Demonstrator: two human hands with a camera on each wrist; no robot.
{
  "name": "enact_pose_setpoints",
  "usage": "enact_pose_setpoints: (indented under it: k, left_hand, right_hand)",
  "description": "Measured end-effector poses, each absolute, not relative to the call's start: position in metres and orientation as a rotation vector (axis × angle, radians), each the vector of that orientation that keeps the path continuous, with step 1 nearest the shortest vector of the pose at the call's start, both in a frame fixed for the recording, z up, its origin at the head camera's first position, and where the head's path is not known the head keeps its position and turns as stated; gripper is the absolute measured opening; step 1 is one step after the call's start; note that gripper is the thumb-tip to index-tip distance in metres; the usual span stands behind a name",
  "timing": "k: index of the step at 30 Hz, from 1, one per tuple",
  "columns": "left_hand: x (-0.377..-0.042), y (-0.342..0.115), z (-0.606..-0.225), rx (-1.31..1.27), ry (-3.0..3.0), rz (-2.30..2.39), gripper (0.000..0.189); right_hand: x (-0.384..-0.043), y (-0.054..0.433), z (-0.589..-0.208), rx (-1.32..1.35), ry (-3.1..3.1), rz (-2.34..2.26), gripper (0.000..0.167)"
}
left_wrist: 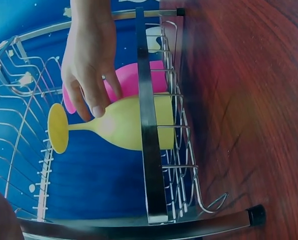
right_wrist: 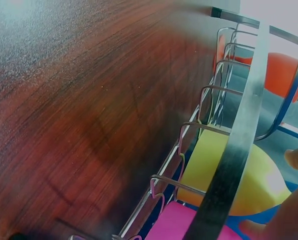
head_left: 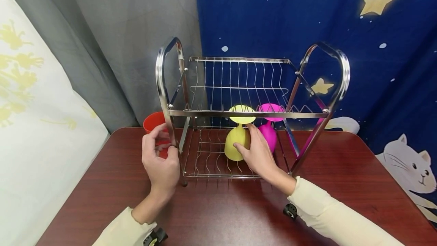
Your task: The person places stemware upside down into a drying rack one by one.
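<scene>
A two-tier chrome dish rack [head_left: 239,114] stands on the table. My left hand [head_left: 160,162] holds its left front post, thumb at the front and fingers curved behind. On the lower tier, an upside-down yellow goblet [left_wrist: 121,124] stands with its foot upward. My right hand [head_left: 257,151] reaches in from the right, fingertips right at the goblet's bowl near the stem and the thumb loosely in front. Just right of it stands a pink goblet [head_left: 269,136], also upside down and partly hidden by that hand. A red goblet [right_wrist: 283,75] stands upright outside the rack, left of it.
The dark red wooden table [head_left: 218,215] extends in front of the rack. A blue curtain [head_left: 259,14] and a grey curtain [head_left: 136,29] hang close behind. The upper tier's wires [head_left: 239,75] run above the goblets, and its front bar crosses over them.
</scene>
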State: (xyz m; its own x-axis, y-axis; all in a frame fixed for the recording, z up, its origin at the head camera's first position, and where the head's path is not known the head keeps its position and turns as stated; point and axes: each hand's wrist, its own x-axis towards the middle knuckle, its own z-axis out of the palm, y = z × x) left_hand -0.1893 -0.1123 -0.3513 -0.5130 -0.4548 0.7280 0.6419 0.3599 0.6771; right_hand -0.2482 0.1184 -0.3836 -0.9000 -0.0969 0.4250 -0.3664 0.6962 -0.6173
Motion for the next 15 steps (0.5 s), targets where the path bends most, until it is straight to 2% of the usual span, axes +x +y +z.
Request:
enact_pose_setpoints:
  k: [9,15]
  left_hand:
    - [-0.195,-0.122,-0.354,-0.142,-1.555,-1.424,0.044]
    - [-0.198,-0.129,-0.356,-0.089,-1.505,-1.504,0.036]
  right_hand:
    - [-0.238,0.121,-0.376,0.367,-2.506,1.073,0.072]
    - [-0.231,0.126,-0.371,0.333,-2.468,1.093,0.068]
